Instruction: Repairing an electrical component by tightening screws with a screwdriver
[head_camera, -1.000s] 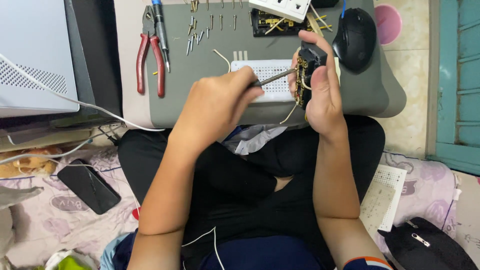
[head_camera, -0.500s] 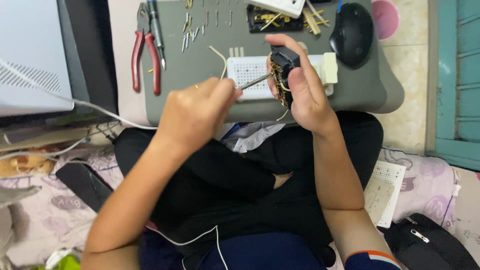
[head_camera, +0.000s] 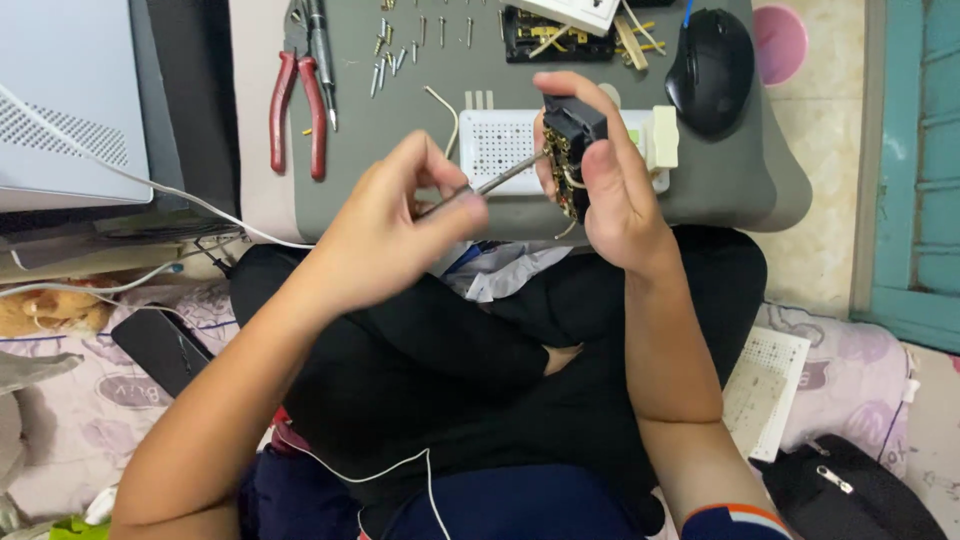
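My right hand (head_camera: 610, 180) grips a small black electrical part (head_camera: 566, 150) with brass contacts, held upright over the front edge of a grey lap table (head_camera: 400, 130). My left hand (head_camera: 395, 230) pinches a thin metal screwdriver (head_camera: 500, 180) whose tip points into the part's brass side. Behind the part lies a white perforated socket cover (head_camera: 500, 145). Both hands hover above my crossed legs in black trousers.
On the grey table lie red-handled pliers (head_camera: 295, 110), several loose screws (head_camera: 400, 45), a black mouse (head_camera: 712, 70), a black frame with brass strips (head_camera: 550, 35) and a white plug piece (head_camera: 663, 137). A white box (head_camera: 60, 100) stands left; a dark phone (head_camera: 160, 345) and a black pouch (head_camera: 850, 490) rest on the bedding.
Both hands have shifted slightly; the left hand has drawn back and lower, with the screwdriver still aimed at the part. The right hand keeps holding the black part.
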